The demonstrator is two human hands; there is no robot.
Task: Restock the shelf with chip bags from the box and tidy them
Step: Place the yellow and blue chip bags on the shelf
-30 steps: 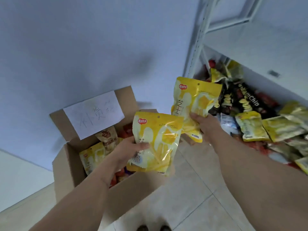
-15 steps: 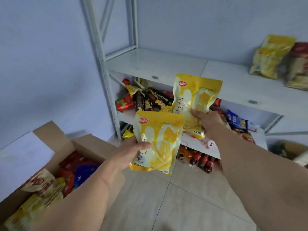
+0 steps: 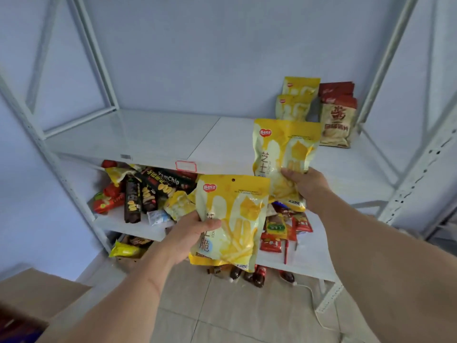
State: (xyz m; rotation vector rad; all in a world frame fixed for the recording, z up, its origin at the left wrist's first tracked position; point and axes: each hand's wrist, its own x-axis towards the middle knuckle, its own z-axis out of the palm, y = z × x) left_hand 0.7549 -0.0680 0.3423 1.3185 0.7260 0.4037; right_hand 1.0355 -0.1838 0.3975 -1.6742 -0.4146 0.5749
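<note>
My left hand [image 3: 190, 235] grips a yellow chip bag [image 3: 237, 214] by its lower left, upright, in front of the lower shelf. My right hand [image 3: 308, 185] holds a second yellow chip bag [image 3: 284, 154] of the same kind, higher and further right, over the front of the upper shelf board [image 3: 153, 134]. At the back right of that board stand two matching yellow bags [image 3: 296, 100] and brown-and-red bags [image 3: 337, 120]. A corner of the cardboard box [image 3: 37, 293] shows at the bottom left.
The white metal shelf frame [image 3: 49, 149] has uprights at left and right. The lower shelf [image 3: 123, 225] is piled with mixed snacks, among them black YamChip packs [image 3: 158, 186] and red packets [image 3: 272, 243]. Dark bottles [image 3: 249, 274] lie beneath. Tiled floor [image 3: 222, 313] lies in front.
The view has swung right from the box to face the shelf. Both hands carried their yellow bags along, and the right bag is now raised over the upper shelf board.
</note>
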